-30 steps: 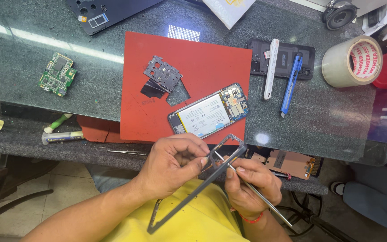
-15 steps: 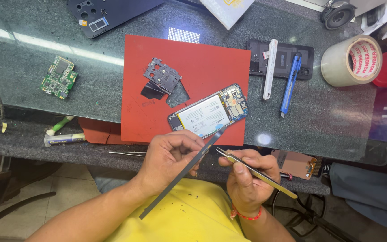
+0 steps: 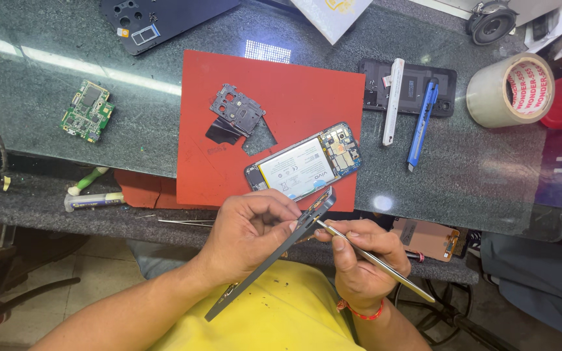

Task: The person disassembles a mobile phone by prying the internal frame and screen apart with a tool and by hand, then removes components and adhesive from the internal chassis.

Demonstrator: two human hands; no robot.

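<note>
My left hand (image 3: 245, 234) grips a thin dark phone frame (image 3: 269, 255), seen edge-on and held slanted above my lap. My right hand (image 3: 359, 260) holds metal tweezers (image 3: 375, 260) with their tip touching the frame's upper end near my left fingers. Just beyond both hands, an opened phone (image 3: 304, 162) with its battery and boards exposed lies on a red mat (image 3: 294, 97). A dark metal shield plate (image 3: 237, 109) and a black film piece (image 3: 221, 133) rest on the mat's left part.
On the glass-topped bench: a green circuit board (image 3: 88, 110) at left, a black back cover (image 3: 164, 19) top left, a dark phone (image 3: 408, 88) carrying a white strip and a blue utility knife (image 3: 422, 120), a tape roll (image 3: 508, 88) at right. Screwdrivers (image 3: 92, 198) lie on the lower ledge.
The frame has turned from face-on to edge-on in my left hand. My right hand has brought the tweezers' tip up against the frame's upper end.
</note>
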